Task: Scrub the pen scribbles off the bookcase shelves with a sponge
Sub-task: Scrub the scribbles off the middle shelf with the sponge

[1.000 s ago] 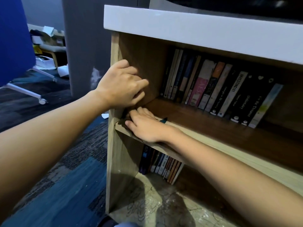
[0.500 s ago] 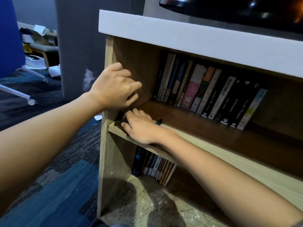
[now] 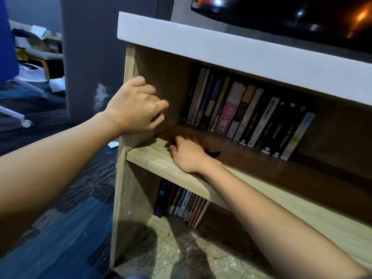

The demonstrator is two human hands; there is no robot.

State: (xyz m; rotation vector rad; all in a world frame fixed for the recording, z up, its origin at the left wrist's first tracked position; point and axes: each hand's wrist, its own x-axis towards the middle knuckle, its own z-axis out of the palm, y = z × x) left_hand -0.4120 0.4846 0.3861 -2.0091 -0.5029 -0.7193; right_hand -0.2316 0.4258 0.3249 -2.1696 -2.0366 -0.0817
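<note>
Beside blue carpet point(image 3: 66, 234), wooden bookcase point(image 3: 128, 178), scribbled bottom shelf point(image 3: 181, 258)

Wooden bookcase point(image 3: 128, 198) stands open-fronted; middle shelf point(image 3: 153, 158) pale-grained, bottom shelf point(image 3: 181, 256) at six o'clock covered in dark pen scribbles point(image 3: 159, 258); the sponge can't be made out.
</note>
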